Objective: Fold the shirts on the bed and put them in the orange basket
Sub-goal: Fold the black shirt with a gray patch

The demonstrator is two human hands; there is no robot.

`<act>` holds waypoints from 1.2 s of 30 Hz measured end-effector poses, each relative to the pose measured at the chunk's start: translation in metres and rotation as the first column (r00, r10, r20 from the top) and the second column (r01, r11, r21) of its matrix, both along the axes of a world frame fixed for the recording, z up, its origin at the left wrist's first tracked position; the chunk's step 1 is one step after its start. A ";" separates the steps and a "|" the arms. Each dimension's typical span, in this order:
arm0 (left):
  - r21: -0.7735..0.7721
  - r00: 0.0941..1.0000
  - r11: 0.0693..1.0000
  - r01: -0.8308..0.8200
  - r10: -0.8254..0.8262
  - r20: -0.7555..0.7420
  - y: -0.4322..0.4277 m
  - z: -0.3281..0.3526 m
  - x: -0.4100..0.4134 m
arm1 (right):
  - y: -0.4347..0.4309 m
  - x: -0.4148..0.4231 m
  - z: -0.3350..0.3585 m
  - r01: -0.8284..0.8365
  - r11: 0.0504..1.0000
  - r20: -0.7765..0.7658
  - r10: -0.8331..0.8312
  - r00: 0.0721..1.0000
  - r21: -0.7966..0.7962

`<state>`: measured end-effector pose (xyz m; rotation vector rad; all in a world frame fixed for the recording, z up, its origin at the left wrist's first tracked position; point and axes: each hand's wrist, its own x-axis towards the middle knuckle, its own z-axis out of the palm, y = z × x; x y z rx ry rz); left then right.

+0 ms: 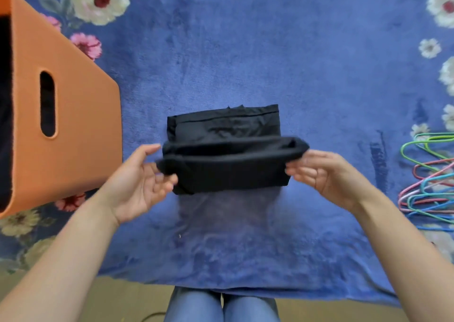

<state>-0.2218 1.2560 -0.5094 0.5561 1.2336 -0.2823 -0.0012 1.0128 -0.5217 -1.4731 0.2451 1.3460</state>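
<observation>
While the black shirt (pixel 228 154) lies folded mid-bed (pixel 294 64), its long axis running left to right, the left hand (pixel 137 181) pinches its left end and the right hand (pixel 324 174) its right end, holding the near fold raised off the blanket. The basket (pixel 81 115) stands at the bed's left edge, dark cloth inside, just beside the left hand. Coloured hangers (pixel 427 174) lie at the right edge.

No text, label, brand, number or sign can be read anywhere in the view.
</observation>
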 end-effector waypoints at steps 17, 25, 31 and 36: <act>0.926 0.961 0.270 0.263 0.009 -0.275 -0.045 -0.082 0.040 | 0.073 -0.006 -0.084 0.127 0.909 0.761 0.249 0.599 -0.397; 0.943 0.942 0.063 0.327 0.054 -0.331 -0.030 -0.086 0.047 | 0.088 -0.018 -0.088 0.214 0.882 0.903 0.383 0.195 -0.420; 0.678 0.586 -0.317 0.663 -0.344 -0.734 -0.041 -0.105 0.061 | 0.095 -0.032 -0.108 -0.312 0.649 0.720 0.611 -0.329 -0.694; 0.728 0.672 -0.122 0.674 -0.307 -0.674 -0.030 -0.117 0.050 | 0.069 -0.005 -0.110 -0.205 0.565 0.595 0.793 -0.131 -0.799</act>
